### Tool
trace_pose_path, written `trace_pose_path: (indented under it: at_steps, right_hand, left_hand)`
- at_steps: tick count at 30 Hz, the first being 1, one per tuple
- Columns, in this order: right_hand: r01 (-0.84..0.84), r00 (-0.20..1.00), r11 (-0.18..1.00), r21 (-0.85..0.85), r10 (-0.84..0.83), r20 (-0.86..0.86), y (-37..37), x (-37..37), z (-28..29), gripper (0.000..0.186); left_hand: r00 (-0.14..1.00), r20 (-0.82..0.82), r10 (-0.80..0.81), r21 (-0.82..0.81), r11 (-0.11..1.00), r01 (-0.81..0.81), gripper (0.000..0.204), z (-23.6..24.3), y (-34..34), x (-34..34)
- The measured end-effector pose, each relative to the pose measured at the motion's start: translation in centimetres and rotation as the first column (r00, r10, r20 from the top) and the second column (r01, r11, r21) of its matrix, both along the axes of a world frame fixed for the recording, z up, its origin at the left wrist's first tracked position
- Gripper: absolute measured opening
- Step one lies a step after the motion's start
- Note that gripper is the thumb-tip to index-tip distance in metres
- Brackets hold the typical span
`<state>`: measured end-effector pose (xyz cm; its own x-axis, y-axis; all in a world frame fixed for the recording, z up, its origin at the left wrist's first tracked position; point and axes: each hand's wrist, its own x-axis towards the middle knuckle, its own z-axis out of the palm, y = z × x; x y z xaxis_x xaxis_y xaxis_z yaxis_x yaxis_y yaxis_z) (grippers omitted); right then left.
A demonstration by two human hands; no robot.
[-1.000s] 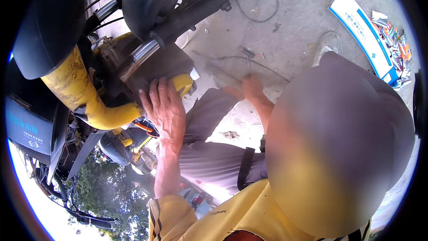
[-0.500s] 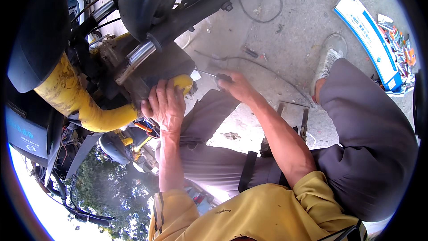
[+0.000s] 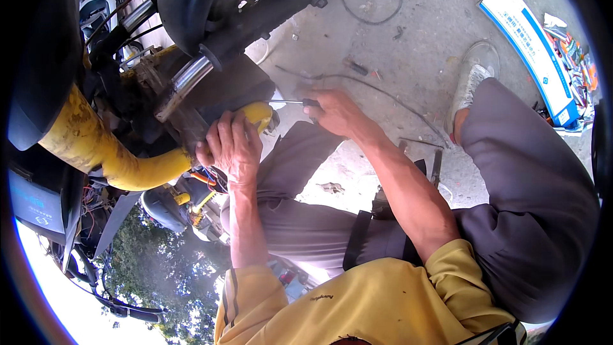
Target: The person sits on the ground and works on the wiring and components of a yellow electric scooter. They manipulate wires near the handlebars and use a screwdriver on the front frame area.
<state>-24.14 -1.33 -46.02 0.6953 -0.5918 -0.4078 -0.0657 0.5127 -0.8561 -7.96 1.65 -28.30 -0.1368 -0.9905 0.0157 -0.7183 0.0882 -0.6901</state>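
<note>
My right hand [image 3: 337, 114] is closed round the dark handle of a screwdriver [image 3: 290, 101]. Its thin metal shaft points left, toward the rounded end of a yellow frame part [image 3: 259, 114] on a two-wheeled vehicle; whether the tip touches anything is hard to see. My left hand [image 3: 235, 150] lies over that yellow part with bent fingers, gripping it beside a dark panel [image 3: 239, 83]. Below the left hand, coloured wires [image 3: 207, 177] come out near a curved, scuffed yellow tube [image 3: 143, 169]. Above is a chrome shock absorber [image 3: 191, 76].
A black wheel [image 3: 185, 6] hangs at the upper left. A cable [image 3: 383, 92] and a small dark piece [image 3: 356, 67] lie on the concrete. At the right, a blue and white box [image 3: 530, 45] stands beside colourful packets [image 3: 575, 67], beyond my shoe [image 3: 476, 83].
My right hand has risen slightly, and the screwdriver shaft now lies more level, with more of it showing. My left hand keeps its hold. The whole view has shifted a little.
</note>
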Motion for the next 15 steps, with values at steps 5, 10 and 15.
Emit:
trace_pose_path:
  at_steps: [5,10,15]
  right_hand:
    - [0.209,0.965,0.977,0.028,-0.202,-0.165,8.9,4.9,5.6,0.037]
    - [0.462,0.887,0.797,0.39,-0.423,-0.187,9.7,8.0,10.1,0.037]
    - [0.547,0.775,0.49,0.679,-0.603,-0.189,3.7,10.5,10.5,0.032]
  left_hand:
    - [1.0,-0.023,0.019,-0.009,1.0,-0.019,0.022,-0.2,-0.1,0.0]
    - [1.0,-0.023,-0.002,-0.006,1.0,0.002,0.022,0.1,0.0,0.1]
    - [0.998,-0.063,-0.023,0.009,1.0,0.023,0.024,0.2,-0.5,0.1]
